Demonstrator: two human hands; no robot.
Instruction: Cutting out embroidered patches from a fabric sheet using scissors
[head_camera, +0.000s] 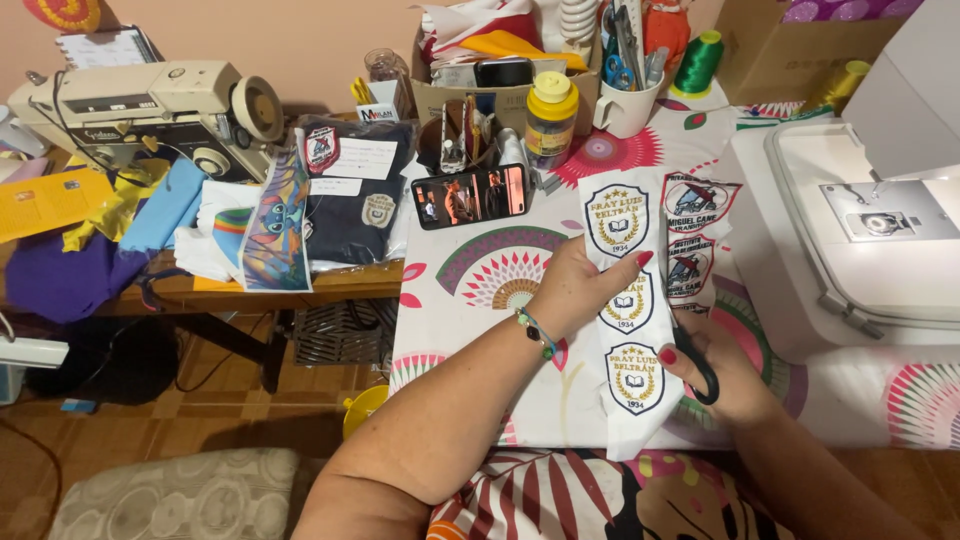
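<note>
White patch strip (622, 300) btwn hands, scissors (697, 362) at edge.

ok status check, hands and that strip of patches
Left hand pinching white strip of embroidered badges, held up off table. Right hand on black-handled scissors, blades hidden behind strip. Second strip of badges lying just behind.

1. Your left forearm runs up from the near left, angled toward the far right, bare from elbow to wrist.
2. There's a beaded band round that left wrist.
3. Your left hand (570, 290) is closed in a pinch, thumb pointing right with its red nail up.
4. Your right arm comes in from the near right corner, angled toward the far left.
5. Your right hand (722, 372) sits nearer than the left, fingers curled tight, thumb on top with its red nail showing.
</note>
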